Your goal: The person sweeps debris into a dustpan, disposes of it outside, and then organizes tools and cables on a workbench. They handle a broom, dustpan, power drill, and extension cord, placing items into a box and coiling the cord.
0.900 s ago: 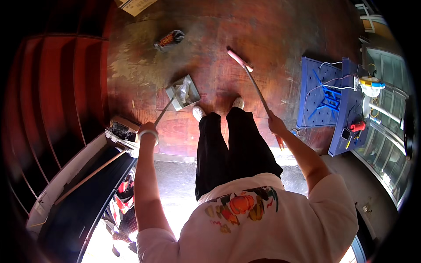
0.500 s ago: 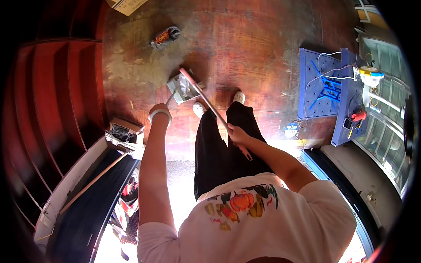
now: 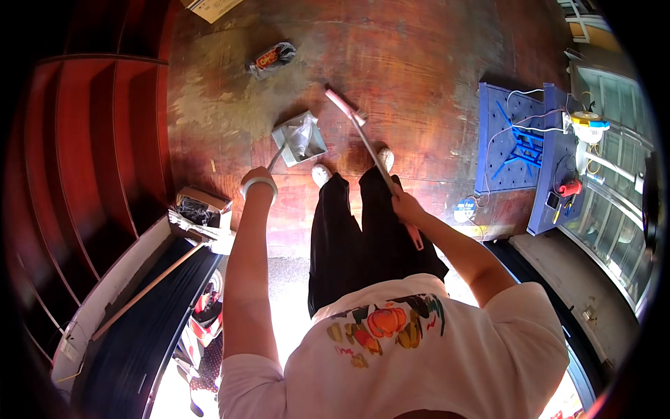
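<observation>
My left hand (image 3: 258, 179) is closed around the handle of a grey dustpan (image 3: 281, 133), which sits on the floor ahead of my left foot. Inside the pan lies a crumpled clear plastic bag (image 3: 301, 137). My right hand (image 3: 407, 205) grips the lower handle of a broom (image 3: 368, 148) with a long pink head. That head is to the right of the dustpan, apart from it; whether it touches the floor is hard to tell. Farther ahead lies a dark plastic bag (image 3: 272, 60) with red and yellow print.
Dark red shelving (image 3: 77, 174) lines the left side, with an open cardboard box (image 3: 202, 206) by its near end. A blue perforated panel (image 3: 492, 153) with cords stands at right. A wooden pole (image 3: 150, 290) leans at lower left; another carton (image 3: 211, 8) is far ahead.
The broom head has swung from over the dustpan to its right, and my right hand has shifted rightward with it. The plastic bag in the pan shows more fully; my left hand keeps its hold.
</observation>
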The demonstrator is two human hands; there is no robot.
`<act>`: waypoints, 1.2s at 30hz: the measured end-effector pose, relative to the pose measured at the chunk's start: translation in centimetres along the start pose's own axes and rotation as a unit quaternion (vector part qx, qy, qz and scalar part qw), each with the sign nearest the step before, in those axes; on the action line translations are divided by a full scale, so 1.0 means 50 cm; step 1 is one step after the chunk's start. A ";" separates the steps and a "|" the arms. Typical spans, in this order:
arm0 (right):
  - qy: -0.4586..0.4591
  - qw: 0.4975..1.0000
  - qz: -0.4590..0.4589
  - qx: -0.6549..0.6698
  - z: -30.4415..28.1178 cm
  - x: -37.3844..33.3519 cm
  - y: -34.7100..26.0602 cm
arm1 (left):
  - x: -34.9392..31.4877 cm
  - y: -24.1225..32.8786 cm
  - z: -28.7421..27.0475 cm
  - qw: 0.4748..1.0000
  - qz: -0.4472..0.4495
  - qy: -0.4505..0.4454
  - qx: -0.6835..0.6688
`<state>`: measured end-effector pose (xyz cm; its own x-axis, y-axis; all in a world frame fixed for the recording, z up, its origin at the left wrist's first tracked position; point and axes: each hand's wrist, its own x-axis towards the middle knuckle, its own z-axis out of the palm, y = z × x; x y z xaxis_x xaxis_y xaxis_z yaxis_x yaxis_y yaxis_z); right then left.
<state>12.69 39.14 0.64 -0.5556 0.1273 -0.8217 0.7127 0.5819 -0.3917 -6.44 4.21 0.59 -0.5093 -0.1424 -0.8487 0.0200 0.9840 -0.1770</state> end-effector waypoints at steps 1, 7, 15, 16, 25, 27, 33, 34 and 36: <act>-0.039 0.997 0.022 0.060 0.011 0.002 -0.011 | -0.006 0.007 -0.011 1.000 -0.017 -0.003 -0.006; -0.183 0.957 0.070 0.214 0.005 -0.050 -0.054 | -0.017 -0.008 -0.008 1.000 -0.014 -0.016 -0.005; -0.047 0.998 0.027 0.046 -0.010 -0.083 -0.021 | -0.046 -0.075 0.002 0.999 -0.026 -0.023 -0.004; -0.042 0.998 0.026 0.044 -0.006 -0.064 -0.019 | -0.042 -0.073 0.004 0.999 -0.027 -0.018 -0.009; -0.196 0.957 0.070 0.204 0.088 -0.003 -0.108 | 0.010 -0.071 0.031 0.999 -0.024 -0.011 -0.029; -0.235 0.944 0.075 0.219 0.049 -0.027 -0.115 | 0.022 -0.079 0.051 0.999 -0.032 -0.007 -0.040; -0.144 0.979 0.058 0.130 0.000 -0.097 -0.122 | -0.030 -0.114 0.029 0.998 -0.049 -0.033 -0.019; -0.114 0.988 0.044 0.094 0.006 -0.093 -0.114 | -0.026 -0.124 0.040 0.998 -0.054 -0.038 -0.014; -0.082 0.995 0.025 0.050 0.013 -0.065 -0.106 | -0.026 -0.131 0.052 0.997 -0.063 -0.040 -0.001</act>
<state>11.01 35.12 5.12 -0.4468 0.0155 -0.8945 0.7813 0.4939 -0.3817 -3.66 -2.35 1.57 -0.4366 -0.2728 -0.8573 -0.0409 0.9579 -0.2840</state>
